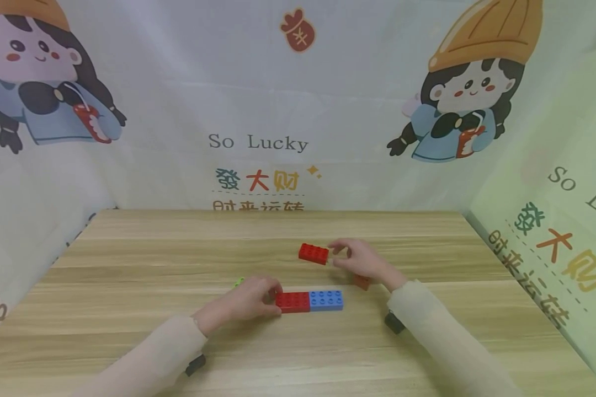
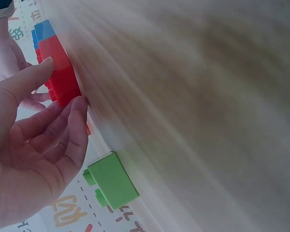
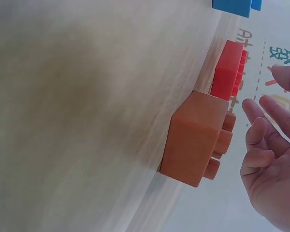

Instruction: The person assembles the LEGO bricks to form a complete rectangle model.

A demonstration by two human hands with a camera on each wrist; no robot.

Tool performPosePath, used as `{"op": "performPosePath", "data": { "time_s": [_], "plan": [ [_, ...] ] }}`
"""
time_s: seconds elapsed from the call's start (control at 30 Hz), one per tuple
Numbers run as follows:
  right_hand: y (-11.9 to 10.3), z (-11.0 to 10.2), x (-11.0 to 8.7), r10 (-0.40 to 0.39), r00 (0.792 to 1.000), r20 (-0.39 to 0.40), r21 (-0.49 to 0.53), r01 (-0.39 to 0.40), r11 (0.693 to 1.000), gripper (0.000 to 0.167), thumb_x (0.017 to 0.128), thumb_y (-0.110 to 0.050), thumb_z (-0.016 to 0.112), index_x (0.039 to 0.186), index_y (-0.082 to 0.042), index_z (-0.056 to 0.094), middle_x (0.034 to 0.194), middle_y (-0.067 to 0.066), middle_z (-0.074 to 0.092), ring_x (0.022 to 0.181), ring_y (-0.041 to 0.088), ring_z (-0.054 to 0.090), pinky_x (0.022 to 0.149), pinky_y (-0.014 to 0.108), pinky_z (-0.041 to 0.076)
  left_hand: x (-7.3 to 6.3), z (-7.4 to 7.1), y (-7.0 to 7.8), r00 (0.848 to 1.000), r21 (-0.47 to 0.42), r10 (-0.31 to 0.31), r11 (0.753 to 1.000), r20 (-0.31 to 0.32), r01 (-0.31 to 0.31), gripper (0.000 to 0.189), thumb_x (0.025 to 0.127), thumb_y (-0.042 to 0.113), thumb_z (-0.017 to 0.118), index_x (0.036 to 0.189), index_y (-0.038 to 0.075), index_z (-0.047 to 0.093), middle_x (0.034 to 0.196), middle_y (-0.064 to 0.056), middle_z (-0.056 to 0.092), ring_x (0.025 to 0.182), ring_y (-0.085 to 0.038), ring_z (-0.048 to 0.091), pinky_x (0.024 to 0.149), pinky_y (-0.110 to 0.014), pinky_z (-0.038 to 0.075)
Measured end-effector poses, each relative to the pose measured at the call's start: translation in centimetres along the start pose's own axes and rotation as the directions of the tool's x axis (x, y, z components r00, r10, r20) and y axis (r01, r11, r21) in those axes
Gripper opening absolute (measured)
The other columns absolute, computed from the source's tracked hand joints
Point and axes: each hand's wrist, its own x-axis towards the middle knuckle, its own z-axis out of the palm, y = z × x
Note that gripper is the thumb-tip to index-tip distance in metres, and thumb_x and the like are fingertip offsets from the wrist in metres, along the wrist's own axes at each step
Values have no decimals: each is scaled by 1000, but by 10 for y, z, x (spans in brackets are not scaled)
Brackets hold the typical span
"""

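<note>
A red building brick (image 1: 292, 302) stands end to end with a blue brick (image 1: 326, 300) on the wooden table. My left hand (image 1: 250, 298) holds the red one by its left end, thumb (image 2: 41, 72) on the near side and fingers at the end. Farther back lies a second red brick (image 1: 313, 253), slightly turned. Just right of it, my right hand (image 1: 360, 259) has its fingers spread and loosely bent, with nothing between them. In the right wrist view this hand (image 3: 275, 154) is beside an orange-brown brick (image 3: 195, 140), with that second red brick (image 3: 228, 70) beyond.
A green brick (image 2: 113, 181) sits behind my left hand, mostly hidden in the head view. The orange-brown brick (image 1: 361, 282) shows partly below my right hand. A printed cloth (image 1: 179, 110) hangs along the table's back edge and sides.
</note>
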Motion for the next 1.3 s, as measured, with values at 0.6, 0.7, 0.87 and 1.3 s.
{"op": "performPosePath", "data": {
  "time_s": [0.6, 0.7, 0.87, 1.3],
  "plan": [
    [1, 9, 24, 68, 997, 30, -56, -66, 996, 52, 80, -21, 65, 126, -7, 46, 108, 9, 55, 86, 20, 52, 71, 32, 43, 0, 1, 0, 1000, -15, -7, 1000, 3, 7, 27, 74, 18, 71, 95, 6, 59, 85, 2, 55, 79, -14, 49, 70, -31, 43],
    [0, 10, 26, 75, 997, 31, -70, -73, 995, 53, 79, -21, 66, 126, -7, 46, 110, 10, 54, 93, 22, 51, 78, 35, 42, 0, 1, 0, 1000, -21, -17, 1000, 5, 17, 27, 75, 18, 71, 96, 6, 59, 85, 2, 56, 79, -14, 49, 70, -31, 43],
    [-1, 12, 31, 74, 996, 45, -100, -69, 993, 56, 78, -23, 67, 127, -9, 45, 113, 10, 53, 101, 23, 49, 87, 39, 38, 1, 0, 0, 1000, -19, -22, 1000, 7, 22, 27, 74, 18, 71, 96, 6, 59, 86, 2, 56, 79, -14, 49, 70, -32, 43],
    [-6, 19, 41, 100, 989, 110, -204, -76, 976, 61, 76, -27, 69, 130, -14, 42, 112, 6, 53, 97, 18, 49, 84, 34, 39, 1, 0, 0, 1000, -10, -26, 1000, 10, 26, 27, 74, 18, 71, 95, 6, 59, 85, 1, 56, 78, -14, 49, 70, -31, 43]
  ]
}}
